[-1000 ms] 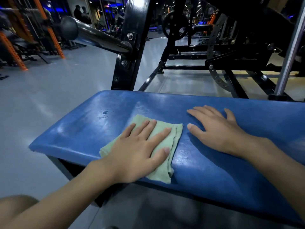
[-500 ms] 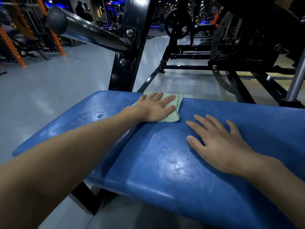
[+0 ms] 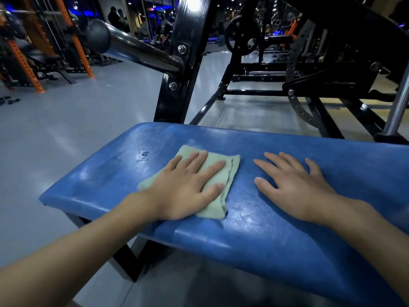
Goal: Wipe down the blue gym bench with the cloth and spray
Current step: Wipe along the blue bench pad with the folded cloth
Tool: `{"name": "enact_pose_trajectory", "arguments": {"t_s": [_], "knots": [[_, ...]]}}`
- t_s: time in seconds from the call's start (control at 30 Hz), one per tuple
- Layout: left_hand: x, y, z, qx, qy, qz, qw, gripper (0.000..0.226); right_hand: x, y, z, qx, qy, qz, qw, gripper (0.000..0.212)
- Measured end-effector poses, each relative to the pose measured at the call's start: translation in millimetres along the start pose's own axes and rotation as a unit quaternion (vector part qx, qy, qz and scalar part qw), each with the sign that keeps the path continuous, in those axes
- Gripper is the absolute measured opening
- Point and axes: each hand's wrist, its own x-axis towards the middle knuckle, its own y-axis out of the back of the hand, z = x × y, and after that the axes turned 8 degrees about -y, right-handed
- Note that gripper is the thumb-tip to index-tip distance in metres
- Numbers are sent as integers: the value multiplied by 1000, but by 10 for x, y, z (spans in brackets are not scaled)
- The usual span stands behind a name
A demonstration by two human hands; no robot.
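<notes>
Pressing left grip (image 3: 183, 187), released & flat w/ straight fingers, onto folded green cloth (image 3: 230, 173) lying mid-pad on blue tabletop (image 3: 265, 240). Resting right grip (image 3: 294, 185), likewise released, palm-down on bare vinyl just beside cloth, not touching it. Showing water droplets (image 3: 143, 154) near cloth's far-left corner; black frame upright (image 3: 177, 74) & steel bar (image 3: 137, 52) behind.

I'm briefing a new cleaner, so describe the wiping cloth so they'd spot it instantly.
Find the big blue bench pad in front of the black upright frame. Near its left end, the left hand presses flat on a folded pale green cloth. It is the only fabric there; the right hand rests on bare pad.
</notes>
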Motion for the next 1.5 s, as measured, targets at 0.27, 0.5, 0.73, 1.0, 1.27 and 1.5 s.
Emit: {"name": "enact_pose_trajectory", "arguments": {"t_s": [0.27, 0.5, 0.73, 1.0, 1.27, 1.5], "knots": [[-450, 40, 122, 8, 11, -4, 1000, 72, 65, 55, -170, 39, 41, 18, 998, 60], [610, -7, -283, -21, 20, -17, 999, 65, 104, -55, -189, -6, 37, 1, 999, 62], [1675, 58, -594, -27, 36, -22, 999, 63, 92, -59, -197, -2, 33, 15, 999, 61], [1206, 30, -507, -29, 15, -12, 999, 61, 75, -47, -203, 18, 27, 13, 999, 61], [-343, 47, -254, 6, -15, -12, 1000, 79, 57, 6, -244, 14, 12, 7, 1000, 59], [-362, 50, -264, 4, 2, -9, 1000, 79, 239, -8, -509, 28, 36, 12, 999, 62]]}}
